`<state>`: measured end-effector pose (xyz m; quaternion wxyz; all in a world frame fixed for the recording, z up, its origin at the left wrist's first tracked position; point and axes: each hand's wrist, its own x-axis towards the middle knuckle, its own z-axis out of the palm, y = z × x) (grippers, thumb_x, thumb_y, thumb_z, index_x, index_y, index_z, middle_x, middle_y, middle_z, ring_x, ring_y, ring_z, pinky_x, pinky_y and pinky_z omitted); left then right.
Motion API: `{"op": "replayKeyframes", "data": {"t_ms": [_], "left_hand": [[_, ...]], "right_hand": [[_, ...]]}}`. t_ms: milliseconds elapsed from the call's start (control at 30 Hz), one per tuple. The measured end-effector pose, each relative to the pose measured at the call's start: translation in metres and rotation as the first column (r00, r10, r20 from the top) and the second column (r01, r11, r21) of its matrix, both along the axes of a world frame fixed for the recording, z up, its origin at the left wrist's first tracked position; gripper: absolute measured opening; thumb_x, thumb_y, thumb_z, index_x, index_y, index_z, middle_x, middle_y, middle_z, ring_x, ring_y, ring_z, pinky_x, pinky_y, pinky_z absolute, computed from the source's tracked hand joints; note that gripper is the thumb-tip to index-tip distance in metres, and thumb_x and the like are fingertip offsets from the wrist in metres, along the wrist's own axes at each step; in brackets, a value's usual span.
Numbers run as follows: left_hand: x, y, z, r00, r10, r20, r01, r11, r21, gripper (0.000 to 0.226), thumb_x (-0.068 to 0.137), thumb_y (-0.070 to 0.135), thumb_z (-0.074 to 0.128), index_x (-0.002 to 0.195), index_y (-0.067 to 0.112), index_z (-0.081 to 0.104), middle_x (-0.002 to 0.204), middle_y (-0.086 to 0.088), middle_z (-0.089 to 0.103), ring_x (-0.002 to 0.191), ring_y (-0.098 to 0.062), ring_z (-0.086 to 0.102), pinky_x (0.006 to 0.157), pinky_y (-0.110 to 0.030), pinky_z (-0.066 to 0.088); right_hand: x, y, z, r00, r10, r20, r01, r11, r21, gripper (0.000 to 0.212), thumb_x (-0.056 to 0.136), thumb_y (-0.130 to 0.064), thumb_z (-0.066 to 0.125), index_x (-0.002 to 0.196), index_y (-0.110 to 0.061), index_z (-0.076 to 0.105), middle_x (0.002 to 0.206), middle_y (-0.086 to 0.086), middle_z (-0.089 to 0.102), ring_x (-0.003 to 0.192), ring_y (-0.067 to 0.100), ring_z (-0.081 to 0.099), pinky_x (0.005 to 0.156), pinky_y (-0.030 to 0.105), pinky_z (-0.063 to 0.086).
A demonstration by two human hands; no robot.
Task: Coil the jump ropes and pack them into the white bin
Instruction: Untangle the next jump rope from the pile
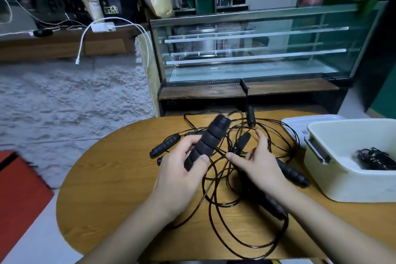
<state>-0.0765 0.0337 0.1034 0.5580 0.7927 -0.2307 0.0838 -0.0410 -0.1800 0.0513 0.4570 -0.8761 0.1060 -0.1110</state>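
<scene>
Several black jump ropes lie tangled on the wooden table (pixel 111 178), their thin cords (pixel 216 206) looping across its middle. My left hand (pixel 182 169) grips one ribbed black foam handle (pixel 205 141), lifted and tilted up to the right. My right hand (pixel 259 163) hovers over the tangle with fingers spread, its fingertips at a second handle (pixel 242 141). More handles lie at the left (pixel 165 144), the right (pixel 293 172) and the far edge (pixel 250 117). The white bin (pixel 342 176) stands at the right with one coiled black rope (pixel 377 158) inside.
A white lid (pixel 300 122) lies behind the bin. A glass display case (pixel 257 49) stands beyond the table. A rough grey wall is at the left, with a white cable (pixel 82 43) hanging from a wooden ledge. A red object (pixel 19 195) sits at the lower left.
</scene>
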Motion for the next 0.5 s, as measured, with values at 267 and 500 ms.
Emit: {"op": "replayKeyframes", "data": {"t_ms": [267,500], "left_hand": [[-0.034,0.017,0.040,0.993,0.032,0.111,-0.014,0.988,-0.152,0.017,0.084,0.037,0.073,0.092,0.023,0.067,0.069,-0.004,0.055,0.061,-0.018,0.049,0.057,-0.023,0.041],[-0.004,0.016,-0.005,0.976,0.185,-0.116,-0.201,0.968,-0.151,0.006,0.093,0.018,0.070,0.093,0.021,0.065,0.071,-0.006,0.062,0.067,-0.028,0.058,0.059,-0.038,0.052]], "right_hand": [[0.020,0.013,0.019,0.978,0.187,-0.090,-0.190,0.982,-0.018,0.041,0.098,-0.048,0.054,0.076,-0.016,0.069,0.057,-0.002,0.062,0.053,0.012,0.063,0.056,0.026,0.053],[0.007,0.011,0.060,0.974,0.127,0.187,-0.197,0.881,0.430,0.040,0.101,-0.042,0.050,0.097,-0.008,0.071,0.081,0.007,0.072,0.075,0.020,0.074,0.067,0.040,0.060]]}}
